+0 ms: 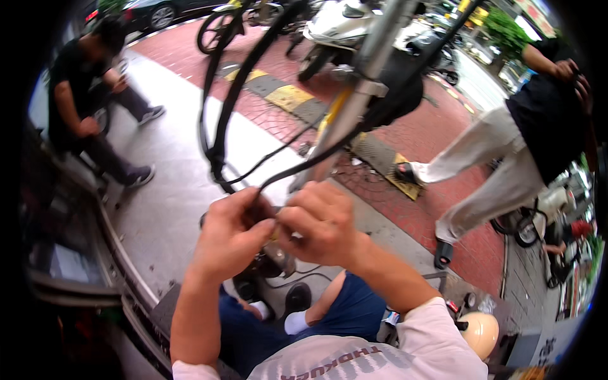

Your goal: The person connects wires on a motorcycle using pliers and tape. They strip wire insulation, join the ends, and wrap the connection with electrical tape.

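Black cables (218,136) loop down in front of me to my fingers. My left hand (228,234) is closed, thumb and fingers pinching the end of a black cable (310,160). Close beside it, my right hand (320,221) is closed too, its fingers curled inward at the same spot. What lies between the right fingertips is hidden by the hands. Just beyond my hands a silver pole (373,57) slants up, with a clamp band round it and a yellow strip lower down. Below them is a dark, partly hidden mechanical part (272,259).
One person (69,101) sits at the left on the pale pavement (171,183). Another person (538,120) in light trousers stands at the right. Beyond are a yellow-and-black ramp strip (291,96), a parked white scooter (335,25) and a dark car (161,12). A cream helmet-like dome (480,332) lies lower right.
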The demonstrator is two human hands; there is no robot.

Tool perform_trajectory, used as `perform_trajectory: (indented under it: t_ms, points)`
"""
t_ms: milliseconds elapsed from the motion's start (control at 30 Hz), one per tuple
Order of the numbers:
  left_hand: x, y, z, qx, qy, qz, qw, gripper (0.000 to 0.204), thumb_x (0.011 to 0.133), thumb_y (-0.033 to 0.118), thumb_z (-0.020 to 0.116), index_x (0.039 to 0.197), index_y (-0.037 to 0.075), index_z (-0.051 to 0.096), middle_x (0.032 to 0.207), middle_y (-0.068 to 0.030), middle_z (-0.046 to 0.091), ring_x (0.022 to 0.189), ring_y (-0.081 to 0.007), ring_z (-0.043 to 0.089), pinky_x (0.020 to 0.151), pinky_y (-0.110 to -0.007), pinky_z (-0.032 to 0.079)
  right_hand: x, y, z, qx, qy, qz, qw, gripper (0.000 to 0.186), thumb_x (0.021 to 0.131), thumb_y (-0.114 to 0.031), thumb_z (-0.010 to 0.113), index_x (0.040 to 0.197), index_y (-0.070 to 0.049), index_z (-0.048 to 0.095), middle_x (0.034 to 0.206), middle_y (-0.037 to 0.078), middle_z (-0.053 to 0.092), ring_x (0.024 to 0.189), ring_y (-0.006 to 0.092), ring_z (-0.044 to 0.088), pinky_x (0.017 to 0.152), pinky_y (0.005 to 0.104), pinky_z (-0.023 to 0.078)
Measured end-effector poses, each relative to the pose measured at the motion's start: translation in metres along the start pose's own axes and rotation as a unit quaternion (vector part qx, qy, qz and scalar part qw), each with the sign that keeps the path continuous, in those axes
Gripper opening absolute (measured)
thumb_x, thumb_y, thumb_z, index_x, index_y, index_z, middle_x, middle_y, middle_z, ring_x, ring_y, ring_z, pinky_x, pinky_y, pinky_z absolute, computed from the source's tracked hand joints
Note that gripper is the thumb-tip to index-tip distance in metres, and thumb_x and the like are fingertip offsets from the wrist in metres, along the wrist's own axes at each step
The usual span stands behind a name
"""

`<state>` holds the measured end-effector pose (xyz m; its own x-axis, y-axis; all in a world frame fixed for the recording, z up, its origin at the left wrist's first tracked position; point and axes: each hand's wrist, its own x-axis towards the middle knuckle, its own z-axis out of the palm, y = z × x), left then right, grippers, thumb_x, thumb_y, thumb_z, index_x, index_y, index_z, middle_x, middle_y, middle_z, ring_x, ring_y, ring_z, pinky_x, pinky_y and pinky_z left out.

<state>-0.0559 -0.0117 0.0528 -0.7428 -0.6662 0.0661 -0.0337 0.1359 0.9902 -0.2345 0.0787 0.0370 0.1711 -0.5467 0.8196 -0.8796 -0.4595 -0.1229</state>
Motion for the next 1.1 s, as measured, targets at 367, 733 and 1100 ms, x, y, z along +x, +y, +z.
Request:
perform_trajectory:
  t_ms: [367,733,1100]
  points:
    - [0.0,-0.033,-0.013,0.043,-0.021,0.027,0.998,0.023,0.097,0.003,0.066,0.119,-0.002,0.066,0.108,-0.0065,0.069,0.091,-0.0142,0.063,0.077,-0.026,0.051,-0.014,-0.008,0.006,0.065,0.033,0.073,0.995,0.022,0.073,-0.02,0.072,0.08,-0.007,0.056,0.084,0.008,0.053,0.081,0.029,0.056,0.069,0.043,0.044]
    - [-0.002,-0.004,0.003,0.026,0.072,0.033,0.996,0.004,0.084,0.001,0.064,0.084,-0.002,0.061,0.072,0.0025,0.058,0.066,-0.0045,0.05,0.06,-0.024,0.042,-0.016,-0.008,-0.017,0.134,-0.027,0.262,0.955,0.017,0.072,-0.014,0.07,0.08,-0.003,0.061,0.074,0.014,0.06,0.069,0.0368,0.063,0.061,0.0448,0.05]
    - [-0.013,-0.01,-0.007,0.039,0.08,0.048,0.995,0.014,0.081,0.007,0.064,0.085,-0.005,0.066,0.066,-0.0025,0.059,0.061,-0.0063,0.05,0.056,-0.026,0.043,0.0,-0.011,-0.023,0.005,-0.048,0.024,0.999,0.035,0.076,-0.006,0.077,0.11,-0.009,0.068,0.099,0.006,0.067,0.075,0.0249,0.066,0.06,0.0379,0.049]
